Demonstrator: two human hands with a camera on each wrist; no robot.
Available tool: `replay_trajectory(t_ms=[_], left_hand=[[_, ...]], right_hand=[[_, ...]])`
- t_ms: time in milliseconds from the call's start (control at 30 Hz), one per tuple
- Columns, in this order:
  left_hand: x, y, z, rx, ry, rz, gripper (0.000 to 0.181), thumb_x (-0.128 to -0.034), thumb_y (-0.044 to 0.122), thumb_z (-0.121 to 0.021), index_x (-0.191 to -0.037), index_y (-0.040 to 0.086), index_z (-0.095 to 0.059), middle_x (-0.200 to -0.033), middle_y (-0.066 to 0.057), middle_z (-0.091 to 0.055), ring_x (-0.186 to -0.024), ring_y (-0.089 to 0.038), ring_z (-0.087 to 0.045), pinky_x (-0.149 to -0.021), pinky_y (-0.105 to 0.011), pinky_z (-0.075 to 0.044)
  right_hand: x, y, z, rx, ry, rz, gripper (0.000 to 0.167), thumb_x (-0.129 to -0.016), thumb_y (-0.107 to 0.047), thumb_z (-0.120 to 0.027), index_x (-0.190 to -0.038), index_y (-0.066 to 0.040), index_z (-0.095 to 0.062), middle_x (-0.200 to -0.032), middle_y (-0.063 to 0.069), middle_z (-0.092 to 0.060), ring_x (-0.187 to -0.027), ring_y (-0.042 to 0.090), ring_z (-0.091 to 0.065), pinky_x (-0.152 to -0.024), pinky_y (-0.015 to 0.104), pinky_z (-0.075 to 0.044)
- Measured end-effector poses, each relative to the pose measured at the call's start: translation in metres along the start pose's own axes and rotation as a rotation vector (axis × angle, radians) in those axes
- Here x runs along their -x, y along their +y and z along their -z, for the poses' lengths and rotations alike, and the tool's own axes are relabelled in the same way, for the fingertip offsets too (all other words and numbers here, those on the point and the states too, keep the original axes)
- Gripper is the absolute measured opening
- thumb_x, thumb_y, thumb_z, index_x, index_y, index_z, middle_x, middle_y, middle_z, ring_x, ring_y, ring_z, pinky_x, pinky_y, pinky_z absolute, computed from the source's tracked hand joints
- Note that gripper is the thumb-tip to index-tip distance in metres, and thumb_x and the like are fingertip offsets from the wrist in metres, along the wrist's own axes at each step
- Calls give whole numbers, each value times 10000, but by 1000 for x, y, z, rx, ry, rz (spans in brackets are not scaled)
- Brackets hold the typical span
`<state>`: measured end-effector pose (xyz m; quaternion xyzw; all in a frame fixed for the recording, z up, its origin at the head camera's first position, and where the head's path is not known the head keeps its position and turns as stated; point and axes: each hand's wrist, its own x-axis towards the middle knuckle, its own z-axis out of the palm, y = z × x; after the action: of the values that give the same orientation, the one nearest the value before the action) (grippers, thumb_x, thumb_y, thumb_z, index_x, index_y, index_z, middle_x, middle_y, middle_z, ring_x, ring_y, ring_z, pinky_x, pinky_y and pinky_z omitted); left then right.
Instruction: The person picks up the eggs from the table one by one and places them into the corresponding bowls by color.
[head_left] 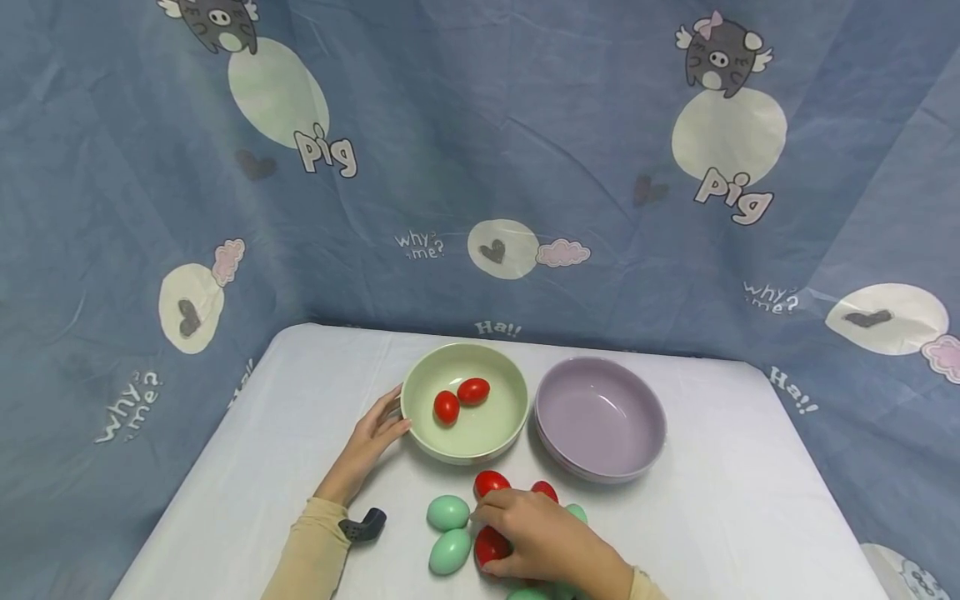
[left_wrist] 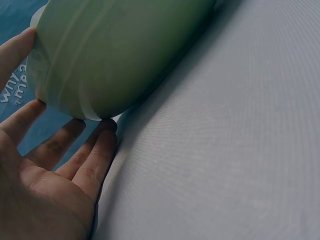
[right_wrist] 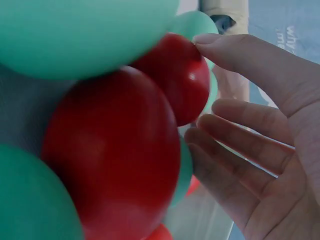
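My left hand (head_left: 375, 433) rests its fingertips against the outer left side of a pale green bowl (head_left: 504, 425); in the left wrist view the fingers are spread along the bowl's wall. Two red eggs (head_left: 473, 391) lie inside that bowl. In front of the bowls, my right hand (head_left: 543, 533) pinches a red egg (head_left: 490, 546) between thumb and fingertips. The right wrist view shows this red egg (right_wrist: 175, 77) among the others, with a larger-looking red egg (right_wrist: 115, 155) nearer the camera. Partly hidden under the hand are other red and green eggs.
A purple bowl (head_left: 600, 417) stands right of the green one. Two mint green eggs (head_left: 448, 532) lie left of the right hand. Another red egg (head_left: 491, 482) sits just beyond it. White cloth (head_left: 750, 500) covers the table, and a blue printed curtain (head_left: 420, 167) hangs behind.
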<state>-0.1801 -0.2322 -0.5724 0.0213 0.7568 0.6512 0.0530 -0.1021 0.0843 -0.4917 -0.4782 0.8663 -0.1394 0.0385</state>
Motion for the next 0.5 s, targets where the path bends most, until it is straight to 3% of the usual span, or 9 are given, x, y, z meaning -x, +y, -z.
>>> replay_trajectory(t_ms=[200,500], left_hand=[[1,1,-1,4,-4,7,687,-1009,379,-668,-1608,327,-335,-1668,-74,-359,-1507,-348,-425,-1263,-609,-279],[1,1,-1,4,0,12,692,-1007,381,-670,-1609,323,-333,-1665,-78,-364,-1484,-343,-459,-1265,-595,-285]], right_hand=[[0,-6,-4,49,-39,-2,334,-835,-391,-833,-1108,-229,-728,-1083,-117,-689,-912,-25,-607,-702,98,-508],[-1,-12,-7,164,-65,85,299,-798,-371,-855,-1025,-247,-706,-952,-166,-620,-870,-20,-541,-768,87,-489]])
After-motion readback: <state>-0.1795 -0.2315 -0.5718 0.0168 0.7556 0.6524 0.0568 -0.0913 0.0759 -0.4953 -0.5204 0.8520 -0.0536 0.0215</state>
